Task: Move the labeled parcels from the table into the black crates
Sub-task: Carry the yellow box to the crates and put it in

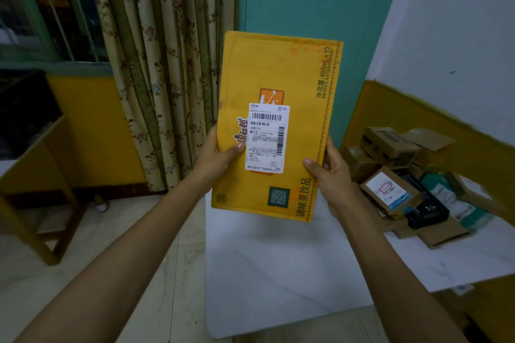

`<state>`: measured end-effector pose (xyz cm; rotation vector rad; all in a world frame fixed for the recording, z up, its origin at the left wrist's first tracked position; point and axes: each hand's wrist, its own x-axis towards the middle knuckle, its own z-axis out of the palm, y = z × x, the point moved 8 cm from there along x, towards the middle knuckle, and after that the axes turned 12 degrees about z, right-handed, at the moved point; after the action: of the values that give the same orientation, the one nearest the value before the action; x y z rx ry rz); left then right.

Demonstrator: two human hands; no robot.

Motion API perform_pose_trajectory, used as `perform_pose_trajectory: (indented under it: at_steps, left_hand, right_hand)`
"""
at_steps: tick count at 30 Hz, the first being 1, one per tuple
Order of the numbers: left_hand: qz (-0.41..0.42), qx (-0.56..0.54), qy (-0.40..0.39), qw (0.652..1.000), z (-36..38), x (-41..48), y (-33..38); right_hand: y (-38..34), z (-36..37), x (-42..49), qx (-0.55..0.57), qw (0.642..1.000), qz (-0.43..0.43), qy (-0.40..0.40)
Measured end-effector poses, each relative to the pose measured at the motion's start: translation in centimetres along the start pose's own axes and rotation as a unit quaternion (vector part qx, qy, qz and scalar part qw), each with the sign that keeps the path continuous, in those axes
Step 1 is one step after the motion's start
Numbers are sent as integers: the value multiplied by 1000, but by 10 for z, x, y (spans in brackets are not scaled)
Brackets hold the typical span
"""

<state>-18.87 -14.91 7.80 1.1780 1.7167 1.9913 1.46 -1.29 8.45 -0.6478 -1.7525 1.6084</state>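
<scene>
The person held the yellow parcel [278,75] upright above the white table [278,273] (shipping label [267,139] facing them), left hand [220,156] gripping its left edge, right hand [331,175] its right, thumbs [236,149] on the front. More parcels [404,175] lay heaped further right; a black crate [25,108] sat left.

Both bare forearms reach forward and upward, drawing closer together toward the wrists. The left hand [218,157] grips the left edge of the yellow parcel [278,69], with its thumb across the front and its fingers hidden behind. The right hand [333,175] clasps the opposite edge the same way, slightly lower.
</scene>
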Motion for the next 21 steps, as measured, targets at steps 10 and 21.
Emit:
perform_pose_trajectory:
  at_steps: [10, 21]
  left_hand:
    - [-35, 1, 86, 996, -120, -31, -9]
    - [-24, 48, 250, 967, -436, -109, 24]
  right_hand:
    - [9, 108, 17, 17, 997, 38, -71]
    - [-1, 447, 17, 28, 971, 33, -236]
